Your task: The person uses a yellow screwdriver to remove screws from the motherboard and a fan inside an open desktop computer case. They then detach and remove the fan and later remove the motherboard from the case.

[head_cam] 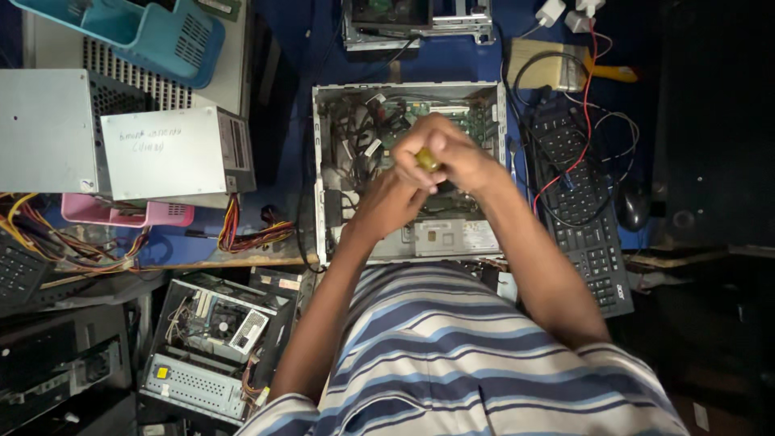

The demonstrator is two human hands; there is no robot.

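1. My right hand (452, 153) has its fingers wrapped round a yellow-handled screwdriver (427, 160); my left hand (391, 202) cups it below.
2. The screwdriver is over the open computer case (324, 161), mid-tabletop.
3. I judge it light and rigid, held best by the handle.
4. Blue tabletop (452, 60), crowded: keyboard (593, 242) at right edge, power supply (173, 153) left.

Computer repair workshop — opened computer cases (408, 173), loose power supplies (173, 153), tangled cables (250, 234).

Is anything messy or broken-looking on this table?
Yes. The computer case lies open with its wires and board bare under the hands. At the left edge, a power supply's coloured wires spill out loose. Red and black cables trail across the keyboard.
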